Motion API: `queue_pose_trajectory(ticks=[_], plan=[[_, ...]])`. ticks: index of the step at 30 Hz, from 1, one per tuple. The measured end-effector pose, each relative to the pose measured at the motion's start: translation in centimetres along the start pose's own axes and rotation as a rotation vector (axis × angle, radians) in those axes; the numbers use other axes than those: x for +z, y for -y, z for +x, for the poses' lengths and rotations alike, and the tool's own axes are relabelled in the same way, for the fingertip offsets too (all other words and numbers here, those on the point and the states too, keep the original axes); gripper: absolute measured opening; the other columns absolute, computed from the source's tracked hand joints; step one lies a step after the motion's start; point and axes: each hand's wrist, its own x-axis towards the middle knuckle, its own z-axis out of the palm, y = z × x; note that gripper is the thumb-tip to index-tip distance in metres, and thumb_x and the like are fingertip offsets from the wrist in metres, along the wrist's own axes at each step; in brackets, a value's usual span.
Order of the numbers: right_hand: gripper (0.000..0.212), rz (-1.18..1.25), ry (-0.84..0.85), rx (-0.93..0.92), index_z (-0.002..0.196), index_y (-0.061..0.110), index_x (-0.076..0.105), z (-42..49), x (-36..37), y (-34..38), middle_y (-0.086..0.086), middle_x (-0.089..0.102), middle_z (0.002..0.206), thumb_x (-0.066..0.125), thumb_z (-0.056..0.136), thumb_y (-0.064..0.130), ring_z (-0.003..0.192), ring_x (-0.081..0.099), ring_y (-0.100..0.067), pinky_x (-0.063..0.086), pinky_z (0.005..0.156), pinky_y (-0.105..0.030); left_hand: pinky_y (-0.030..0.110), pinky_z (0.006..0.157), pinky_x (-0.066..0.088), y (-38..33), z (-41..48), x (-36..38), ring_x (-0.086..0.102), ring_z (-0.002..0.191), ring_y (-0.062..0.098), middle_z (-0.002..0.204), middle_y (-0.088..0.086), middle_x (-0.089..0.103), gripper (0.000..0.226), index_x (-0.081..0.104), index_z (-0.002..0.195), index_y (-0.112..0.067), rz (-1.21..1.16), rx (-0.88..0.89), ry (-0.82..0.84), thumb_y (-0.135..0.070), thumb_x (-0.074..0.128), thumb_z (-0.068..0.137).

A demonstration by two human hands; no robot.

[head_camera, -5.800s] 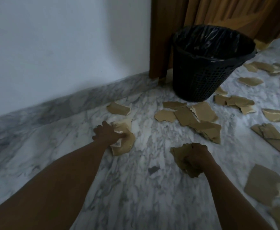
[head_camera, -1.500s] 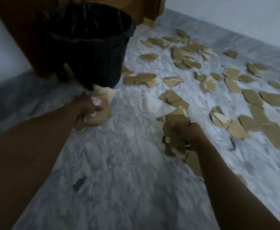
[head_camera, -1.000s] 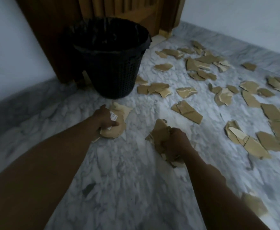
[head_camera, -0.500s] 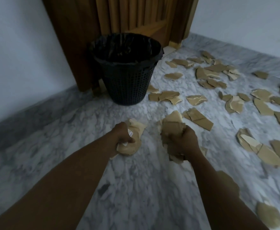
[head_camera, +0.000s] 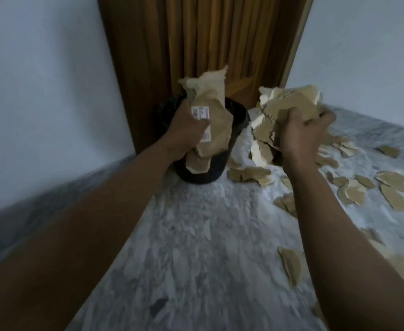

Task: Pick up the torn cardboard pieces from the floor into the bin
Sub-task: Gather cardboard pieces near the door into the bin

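Two hands [head_camera: 186,130] [head_camera: 301,136] with cardboard [head_camera: 214,132], bin [head_camera: 220,168] half-hidden.

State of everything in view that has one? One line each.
Black mesh plastic bin with a black liner: upright, open-topped, contents hidden.
Left hand: grips a bunch of torn brown cardboard with a white label, held up in front of the bin.
Right hand: grips a larger bunch of torn brown cardboard, held up right of the bin.
Loose torn cardboard pieces: scattered on the grey marble floor.
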Motion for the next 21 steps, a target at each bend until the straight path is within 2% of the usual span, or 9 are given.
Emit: queue_pose_trajectory(ticks=[2,5,8,11,13,14,16,18,21], plan=[[0.055,0.051,0.091,-0.108,0.137,0.014,0.028,0.7,3.5,2.2,-0.007,0.055,0.123,0.050,0.086,0.020,0.104,0.061,-0.019,0.052,0.096,-0.042,0.038,0.101,0.047,-2.3,2.0,-1.2,0.050,0.121,0.021,0.137,0.008,0.046,0.056,0.028,0.148,-0.012,-0.062,0.041,-0.135,-0.003,0.050,0.098],[0.065,0.035,0.201,-0.194,0.151,0.013,0.019,1.8,8.4,4.9,-0.001,0.050,0.126,0.047,0.093,0.007,0.096,0.053,-0.001,0.045,0.088,-0.012,0.028,0.101,0.040,-4.5,5.0,-2.1,0.046,0.114,0.014,0.135,0.006,0.045,0.053,0.025,0.147,-0.009,0.015,0.104,-0.241,-0.002,0.043,0.098],[0.067,-0.053,0.387,-0.131,0.154,0.016,0.016,3.9,12.4,5.2,-0.008,0.051,0.137,0.051,0.097,0.021,0.108,0.053,-0.015,0.041,0.087,-0.023,0.025,0.108,0.034,-6.2,7.3,-2.0,0.044,0.123,0.013,0.140,0.003,0.042,0.060,0.021,0.149,-0.005,0.151,0.082,-0.210,-0.014,0.050,0.098],[0.089,-0.323,0.643,-0.090,0.151,0.007,0.027,6.3,14.2,2.8,-0.011,0.044,0.148,0.066,0.084,0.053,0.131,0.047,-0.029,0.043,0.104,-0.039,0.031,0.116,0.026,-5.8,8.3,-1.7,0.031,0.142,0.025,0.157,0.010,0.025,0.080,0.003,0.155,-0.007,0.155,-0.169,-0.083,-0.038,0.051,0.099],[0.070,-0.467,0.667,-0.133,0.138,0.005,0.045,7.2,13.9,0.6,-0.014,0.051,0.138,0.065,0.087,0.048,0.126,0.050,-0.032,0.044,0.104,-0.043,0.037,0.118,0.023,-3.4,8.8,-1.9,0.026,0.144,0.030,0.160,0.012,0.020,0.083,0.002,0.155,-0.007,0.337,-0.281,-0.111,-0.048,0.047,0.099],[0.063,-0.524,0.609,-0.160,0.135,0.006,0.047,7.5,13.4,-0.7,-0.016,0.053,0.134,0.064,0.088,0.044,0.124,0.050,-0.034,0.045,0.102,-0.046,0.041,0.118,0.026,-2.0,8.9,-2.3,0.028,0.143,0.033,0.159,0.014,0.022,0.086,0.005,0.155,-0.008,0.465,-0.307,-0.135,-0.053,0.048,0.096],[0.077,-0.652,0.470,0.000,0.144,0.007,0.034,7.5,12.6,-3.8,-0.018,0.044,0.142,0.066,0.085,0.047,0.131,0.042,-0.038,0.041,0.106,-0.050,0.045,0.115,0.029,0.9,9.1,-3.2,0.028,0.140,0.036,0.157,0.015,0.023,0.094,0.011,0.154,-0.007,0.618,-0.377,-0.189,-0.058,0.055,0.089],[0.085,-0.648,0.506,0.282,0.148,0.010,0.029,6.6,12.0,-6.7,-0.016,0.039,0.148,0.064,0.084,0.052,0.132,0.041,-0.038,0.043,0.103,-0.051,0.043,0.111,0.035,3.1,8.9,-3.4,0.034,0.136,0.037,0.154,0.016,0.027,0.096,0.015,0.154,-0.005,0.562,-0.482,-0.184,-0.054,0.062,0.086],[0.051,-0.130,0.761,0.751,0.133,0.014,0.051,5.0,12.2,-8.6,-0.013,0.059,0.132,0.055,0.093,0.046,0.110,0.062,-0.036,0.058,0.073,-0.044,0.044,0.090,0.053,4.3,8.2,-3.0,0.056,0.114,0.036,0.139,0.018,0.046,0.052,0.036,0.145,-0.009,0.245,-0.609,-0.052,-0.031,0.051,0.100]])
